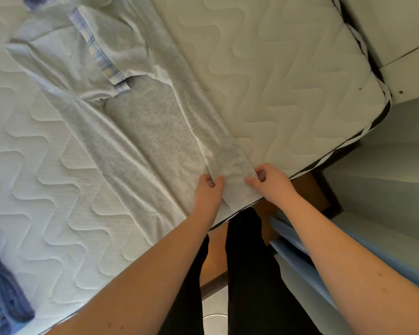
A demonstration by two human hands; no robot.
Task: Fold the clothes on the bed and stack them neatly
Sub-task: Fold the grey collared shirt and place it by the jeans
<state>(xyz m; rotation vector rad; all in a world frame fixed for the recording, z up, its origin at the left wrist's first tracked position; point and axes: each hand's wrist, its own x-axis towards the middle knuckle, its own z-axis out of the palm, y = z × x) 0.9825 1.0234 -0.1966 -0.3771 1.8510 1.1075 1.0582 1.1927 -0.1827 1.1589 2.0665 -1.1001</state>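
Covering most of the view, one quilted bed (276, 76) carries one pair of grey trousers (140, 122), laid lengthwise with both legs reaching the near edge. One dark blue garment (3, 293) lies at the bed's lower left corner. Two hands work the right leg's hem: the left hand (207, 189) and the right hand (270, 181) each pinch the cloth between curled fingers (252, 182).

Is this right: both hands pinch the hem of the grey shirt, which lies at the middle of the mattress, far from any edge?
Not quite. The head view shows the left hand and right hand pinching the hem of the grey shirt, but that hem lies at the near edge of the mattress, by its corner, not at the middle.
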